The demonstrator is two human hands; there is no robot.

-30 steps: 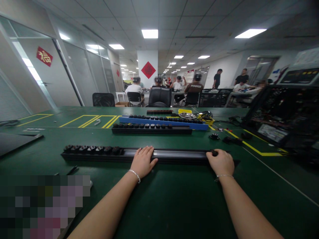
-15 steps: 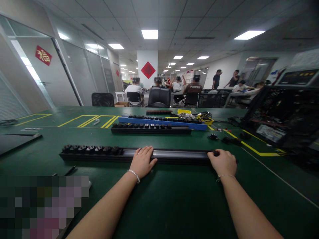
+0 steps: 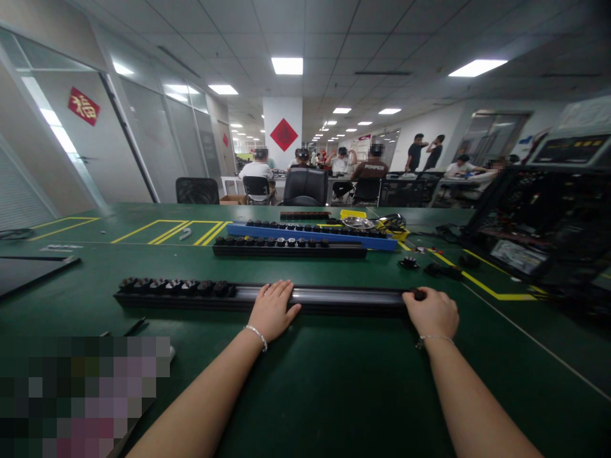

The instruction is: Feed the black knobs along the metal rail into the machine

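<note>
A long black rail with a shiny groove along its top lies across the bench in front of me. Several small black parts with metal-looking tops sit in a row on its left portion. My left hand rests on the rail's middle, fingers laid over the top and thumb spread apart. At the right end, my right hand pinches a small black round-topped part at the groove. The fingers cover most of that part and the rail end.
Beyond lie a shorter black rail with parts and a blue rail. Loose black parts, a shiny metal dish and an open black equipment case are to the right. People sit at tables farther back.
My right hand has shifted slightly to the right along the rail with the small black part. My left hand stays in place. In the background, a standing person has moved left.
</note>
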